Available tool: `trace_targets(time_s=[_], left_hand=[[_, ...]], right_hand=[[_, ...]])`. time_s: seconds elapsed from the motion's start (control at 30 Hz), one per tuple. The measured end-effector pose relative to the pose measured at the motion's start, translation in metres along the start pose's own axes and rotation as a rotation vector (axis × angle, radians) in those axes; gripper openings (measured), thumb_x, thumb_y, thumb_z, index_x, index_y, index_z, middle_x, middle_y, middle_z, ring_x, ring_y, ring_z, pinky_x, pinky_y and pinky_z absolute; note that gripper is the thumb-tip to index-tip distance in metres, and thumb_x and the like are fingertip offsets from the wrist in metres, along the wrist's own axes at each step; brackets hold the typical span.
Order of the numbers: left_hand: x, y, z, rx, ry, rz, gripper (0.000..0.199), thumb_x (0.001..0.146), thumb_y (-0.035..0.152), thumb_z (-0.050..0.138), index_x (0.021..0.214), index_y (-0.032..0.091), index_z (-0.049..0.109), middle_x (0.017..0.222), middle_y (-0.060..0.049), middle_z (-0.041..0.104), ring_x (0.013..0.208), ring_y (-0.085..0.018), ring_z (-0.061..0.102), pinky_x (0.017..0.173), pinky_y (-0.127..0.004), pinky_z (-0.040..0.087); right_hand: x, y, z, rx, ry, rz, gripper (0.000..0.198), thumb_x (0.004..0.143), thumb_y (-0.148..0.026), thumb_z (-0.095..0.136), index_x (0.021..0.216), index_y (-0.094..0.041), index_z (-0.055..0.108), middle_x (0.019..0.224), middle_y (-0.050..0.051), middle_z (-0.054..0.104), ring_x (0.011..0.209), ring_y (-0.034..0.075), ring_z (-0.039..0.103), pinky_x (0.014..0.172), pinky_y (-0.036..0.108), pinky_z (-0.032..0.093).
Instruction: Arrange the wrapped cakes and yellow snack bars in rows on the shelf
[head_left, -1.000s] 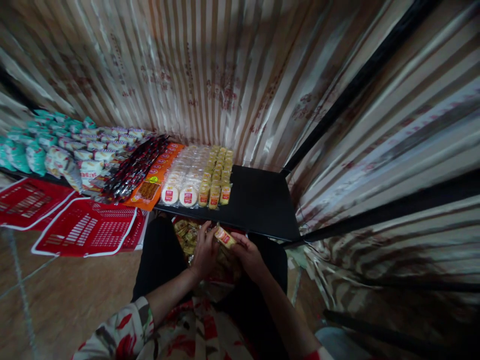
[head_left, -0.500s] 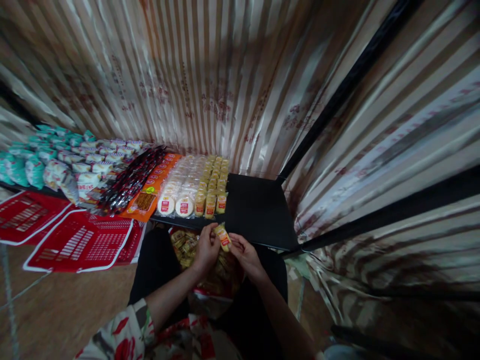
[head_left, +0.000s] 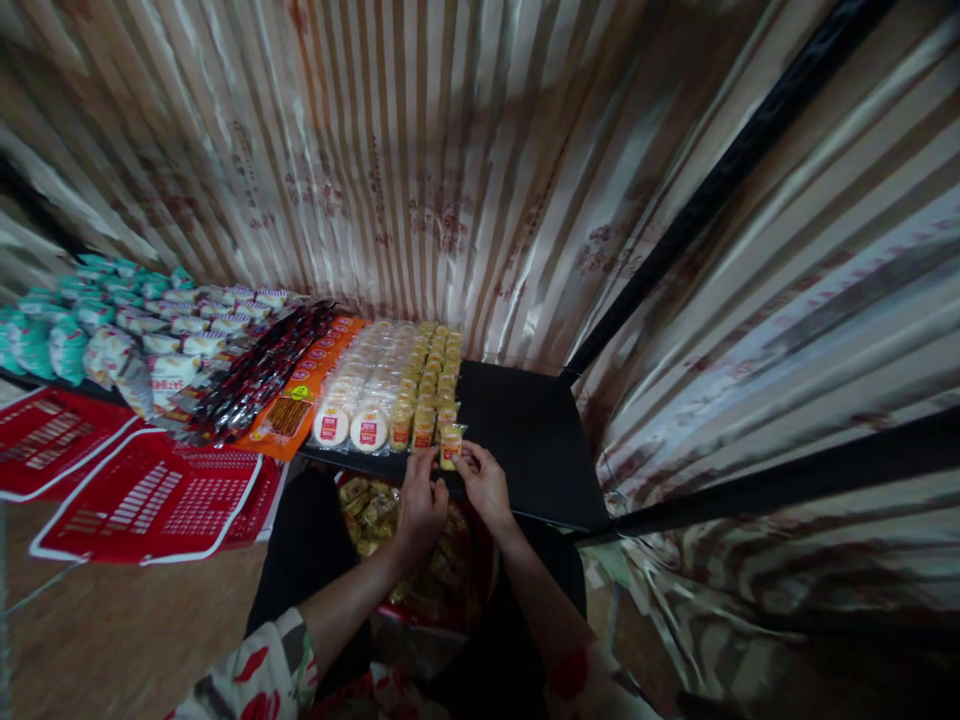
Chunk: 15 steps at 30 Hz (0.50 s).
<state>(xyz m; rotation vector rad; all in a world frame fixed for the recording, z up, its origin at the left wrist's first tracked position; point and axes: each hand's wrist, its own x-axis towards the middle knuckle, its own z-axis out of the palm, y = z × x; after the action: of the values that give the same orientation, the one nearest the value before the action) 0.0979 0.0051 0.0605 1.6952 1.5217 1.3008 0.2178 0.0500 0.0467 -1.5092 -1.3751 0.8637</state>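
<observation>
At the front edge of the black shelf (head_left: 536, 440), pinching a small yellow packet (head_left: 451, 448) between right-hand (head_left: 484, 482) thumb and fingers, just before the rightmost of the yellow rows (head_left: 426, 378). Near it with the left hand (head_left: 420, 507), half-curled; cannot tell of any grasp. Crowded leftward with round white crackers (head_left: 367, 428), an orange pack (head_left: 281, 418), dark glossy packets (head_left: 259, 370), white bags (head_left: 174, 375), teal bags (head_left: 67, 350). Hemmed in behind by a striped curtain (head_left: 450, 150), at right by slanting black poles (head_left: 720, 195). Below, to red baskets (head_left: 150, 490) and a red container (head_left: 482, 552) of loose packets (head_left: 367, 510). Marked with red labels on crackers and yellow packets, too small to read.
</observation>
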Motion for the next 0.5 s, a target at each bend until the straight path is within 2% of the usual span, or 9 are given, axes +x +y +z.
trace_targets(time_s=[0.2, 0.37, 0.5], left_hand=[[0.005, -0.011, 0.006, 0.056, -0.124, -0.024, 0.047, 0.074, 0.007, 0.036, 0.119, 0.015, 0.049, 0.123, -0.012, 0.049, 0.115, -0.020, 0.047, 0.098, -0.039, 0.043], [0.009, -0.015, 0.012, 0.071, -0.120, -0.003, 0.047, 0.074, 0.006, 0.034, 0.118, 0.014, 0.050, 0.126, -0.012, 0.049, 0.120, -0.020, 0.044, 0.106, -0.042, 0.036], [0.009, -0.017, 0.014, 0.068, -0.122, 0.006, 0.046, 0.075, 0.006, 0.032, 0.117, 0.012, 0.050, 0.124, -0.013, 0.051, 0.120, -0.019, 0.044, 0.106, -0.041, 0.035]], right_hand=[[0.007, -0.002, 0.009, -0.072, 0.012, -0.019, 0.025, 0.075, -0.030, 0.054, 0.095, -0.019, 0.064, 0.093, 0.006, 0.061, 0.078, 0.017, 0.062, 0.072, 0.032, 0.054], [0.012, -0.004, 0.013, -0.030, 0.029, -0.059, 0.029, 0.075, -0.029, 0.054, 0.101, -0.019, 0.062, 0.098, 0.008, 0.059, 0.085, 0.019, 0.061, 0.075, 0.033, 0.055], [0.015, -0.005, 0.016, -0.041, 0.011, -0.099, 0.039, 0.077, -0.026, 0.050, 0.114, -0.018, 0.057, 0.108, 0.012, 0.054, 0.090, 0.020, 0.060, 0.077, 0.032, 0.054]])
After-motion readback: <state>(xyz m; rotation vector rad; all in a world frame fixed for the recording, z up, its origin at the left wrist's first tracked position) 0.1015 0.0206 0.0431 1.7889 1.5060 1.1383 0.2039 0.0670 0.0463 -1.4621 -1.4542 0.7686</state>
